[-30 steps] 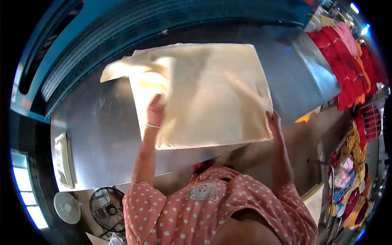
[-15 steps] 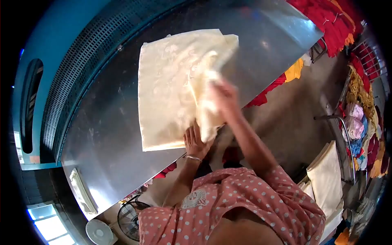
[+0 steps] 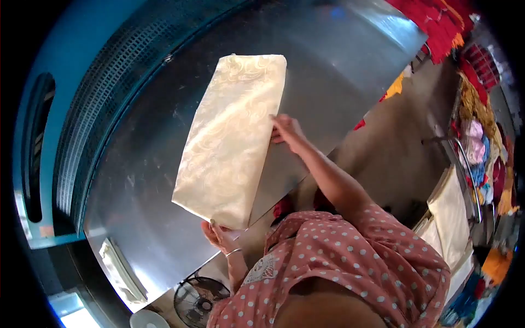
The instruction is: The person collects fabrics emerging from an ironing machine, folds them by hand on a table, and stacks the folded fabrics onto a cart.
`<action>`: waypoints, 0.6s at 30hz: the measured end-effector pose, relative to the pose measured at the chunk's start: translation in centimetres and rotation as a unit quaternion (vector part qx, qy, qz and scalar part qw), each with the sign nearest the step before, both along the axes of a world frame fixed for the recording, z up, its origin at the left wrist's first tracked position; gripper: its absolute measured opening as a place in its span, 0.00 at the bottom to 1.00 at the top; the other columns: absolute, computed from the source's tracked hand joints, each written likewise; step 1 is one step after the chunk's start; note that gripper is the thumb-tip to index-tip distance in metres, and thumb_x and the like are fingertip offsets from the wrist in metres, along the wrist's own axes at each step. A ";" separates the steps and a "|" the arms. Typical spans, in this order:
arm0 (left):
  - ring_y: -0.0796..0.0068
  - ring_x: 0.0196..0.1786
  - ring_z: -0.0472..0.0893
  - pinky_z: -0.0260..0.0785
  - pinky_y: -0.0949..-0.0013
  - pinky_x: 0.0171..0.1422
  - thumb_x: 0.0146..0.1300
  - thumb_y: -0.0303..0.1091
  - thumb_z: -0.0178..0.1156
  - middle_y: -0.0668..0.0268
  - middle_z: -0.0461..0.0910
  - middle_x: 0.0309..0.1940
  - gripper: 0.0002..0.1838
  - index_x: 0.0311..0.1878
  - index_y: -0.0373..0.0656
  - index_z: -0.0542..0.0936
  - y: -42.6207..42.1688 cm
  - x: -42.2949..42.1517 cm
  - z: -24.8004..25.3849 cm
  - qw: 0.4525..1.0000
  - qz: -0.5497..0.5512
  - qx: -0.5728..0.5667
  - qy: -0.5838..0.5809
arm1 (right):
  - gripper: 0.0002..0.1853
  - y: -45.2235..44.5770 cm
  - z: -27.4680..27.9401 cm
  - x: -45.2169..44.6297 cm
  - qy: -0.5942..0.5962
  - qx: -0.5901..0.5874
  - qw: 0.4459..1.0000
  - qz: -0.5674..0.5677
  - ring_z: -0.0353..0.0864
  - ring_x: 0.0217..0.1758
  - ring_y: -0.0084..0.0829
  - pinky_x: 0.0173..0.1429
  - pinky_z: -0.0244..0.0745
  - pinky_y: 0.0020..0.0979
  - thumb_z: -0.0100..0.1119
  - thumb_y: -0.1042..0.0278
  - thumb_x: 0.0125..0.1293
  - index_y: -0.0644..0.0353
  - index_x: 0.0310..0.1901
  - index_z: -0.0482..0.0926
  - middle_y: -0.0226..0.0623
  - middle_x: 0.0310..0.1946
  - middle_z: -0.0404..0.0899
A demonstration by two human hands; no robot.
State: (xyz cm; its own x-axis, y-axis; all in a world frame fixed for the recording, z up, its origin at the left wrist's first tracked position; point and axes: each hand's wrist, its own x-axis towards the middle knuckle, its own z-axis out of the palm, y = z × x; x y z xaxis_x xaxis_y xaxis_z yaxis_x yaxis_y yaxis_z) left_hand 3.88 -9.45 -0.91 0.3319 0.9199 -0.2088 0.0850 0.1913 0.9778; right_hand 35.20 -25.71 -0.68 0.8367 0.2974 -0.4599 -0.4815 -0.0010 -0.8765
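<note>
A cream patterned cloth [image 3: 232,136], folded into a long narrow rectangle, lies slanted on the metal table. At its near short edge is my left hand [image 3: 220,236], with the thumb on top and the fingers curled at the underside. My right hand [image 3: 288,132] pinches the long right edge around its middle, the other fingers curled beneath. Parts of the fingers on both hands are hidden by the cloth.
The shiny metal table [image 3: 147,191] meets a blue machine with a perforated panel [image 3: 104,87]. Folded cloth [image 3: 120,270] lies at the table's left corner. A fan [image 3: 199,300] stands below. Cream cloths [image 3: 449,216], a heap of coloured fabrics [image 3: 474,153] and red cloth [image 3: 437,27] are at right.
The wide cloth is now folded to about half its width and lies flatter. My right hand has moved to its long edge, my left hand down and left to its near edge.
</note>
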 end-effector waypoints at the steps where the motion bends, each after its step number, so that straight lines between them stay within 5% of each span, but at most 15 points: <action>1: 0.76 0.39 0.73 0.67 0.71 0.43 0.59 0.44 0.59 0.66 0.76 0.39 0.18 0.44 0.39 0.74 0.7 0.1 1.0 0.999 -0.013 -0.014 0.040 | 0.24 2.2 0.4 0.0 0.042 -0.017 0.998 0.044 0.78 0.37 0.28 0.37 0.75 0.31 0.56 0.48 0.61 0.65 0.43 0.75 0.35 0.34 0.78; 4: 0.71 0.44 0.74 0.68 0.71 0.49 0.56 0.45 0.62 0.63 0.75 0.45 0.24 0.51 0.39 0.74 4.5 1.0 -2.6 0.981 -0.130 -0.089 0.116 | 0.15 4.9 0.2 0.1 -0.036 -0.059 0.997 0.027 0.71 0.30 0.25 0.34 0.68 0.32 0.59 0.59 0.53 0.63 0.35 0.80 0.31 0.28 0.76; 5: 0.69 0.47 0.74 0.67 0.70 0.51 0.55 0.46 0.62 0.61 0.75 0.45 0.26 0.52 0.39 0.74 4.1 3.1 -1.3 0.975 -0.183 -0.112 0.055 | 0.18 3.7 0.4 -0.2 -0.120 0.048 0.992 0.003 0.71 0.33 0.25 0.36 0.69 0.32 0.61 0.57 0.53 0.65 0.36 0.80 0.32 0.30 0.76; 6: 0.67 0.49 0.74 0.67 0.69 0.53 0.55 0.47 0.63 0.60 0.75 0.46 0.27 0.53 0.39 0.74 3.5 5.0 -0.9 0.960 -0.242 -0.143 -0.003 | 0.19 2.9 -0.8 0.0 -0.128 -0.008 0.992 -0.016 0.72 0.33 0.26 0.36 0.69 0.31 0.62 0.55 0.53 0.66 0.35 0.80 0.33 0.31 0.76; 7: 0.62 0.53 0.72 0.66 0.65 0.56 0.54 0.51 0.61 0.58 0.74 0.49 0.30 0.53 0.38 0.74 5.2 4.7 -2.4 0.906 -0.383 0.139 0.112 | 0.19 1.6 0.5 -1.1 -0.112 0.001 0.989 -0.093 0.72 0.32 0.25 0.35 0.69 0.30 0.62 0.54 0.53 0.65 0.35 0.79 0.32 0.30 0.76; 8: 0.58 0.56 0.70 0.65 0.61 0.60 0.54 0.56 0.60 0.56 0.73 0.52 0.33 0.53 0.37 0.74 8.0 4.1 -4.0 0.753 -0.473 0.423 0.177 | 0.20 0.2 2.0 -2.3 -0.101 0.011 0.980 -0.172 0.72 0.30 0.25 0.33 0.69 0.28 0.61 0.52 0.53 0.64 0.35 0.79 0.31 0.29 0.75; 9: 0.53 0.59 0.67 0.61 0.56 0.62 0.53 0.63 0.55 0.53 0.69 0.56 0.39 0.53 0.34 0.74 9.3 4.2 -4.0 0.719 -0.520 0.431 0.162 | 0.21 -1.3 3.5 -3.6 -0.094 0.021 0.964 -0.249 0.72 0.28 0.24 0.31 0.68 0.27 0.61 0.50 0.53 0.64 0.35 0.78 0.30 0.28 0.75; 10: 0.53 0.59 0.67 0.62 0.56 0.61 0.54 0.62 0.55 0.53 0.69 0.56 0.38 0.53 0.34 0.74 9.1 4.8 -3.1 0.763 -0.524 0.345 0.158 | 0.22 -6.3 5.1 -5.9 -0.119 0.108 0.983 -0.084 0.72 0.27 0.24 0.30 0.69 0.26 0.61 0.50 0.52 0.63 0.37 0.77 0.29 0.28 0.75; 12: 0.54 0.59 0.68 0.63 0.57 0.61 0.54 0.59 0.55 0.52 0.70 0.56 0.36 0.53 0.34 0.74 5.4 7.1 0.2 0.865 -0.476 0.080 0.137 | 0.19 -10.8 3.0 -9.2 -0.087 0.145 0.966 -0.196 0.73 0.25 0.22 0.27 0.68 0.25 0.58 0.54 0.53 0.63 0.38 0.77 0.29 0.29 0.76; 18: 0.57 0.57 0.70 0.65 0.59 0.59 0.56 0.49 0.57 0.51 0.71 0.54 0.30 0.53 0.32 0.74 -6.6 15.3 7.1 0.772 -0.626 0.102 0.043 | 0.14 -25.3 2.4 -18.7 -0.062 0.087 0.889 -0.445 0.74 0.27 0.22 0.28 0.69 0.27 0.56 0.63 0.56 0.64 0.39 0.77 0.29 0.27 0.76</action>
State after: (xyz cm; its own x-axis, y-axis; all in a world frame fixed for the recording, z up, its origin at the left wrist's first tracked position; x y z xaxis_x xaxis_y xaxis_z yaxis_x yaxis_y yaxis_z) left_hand 19.20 -16.04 6.23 0.9806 -0.0930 -0.1726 0.1447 -0.2507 0.9572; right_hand 16.53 -51.06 1.69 0.8166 -0.4508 -0.3604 -0.1237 0.4731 -0.8723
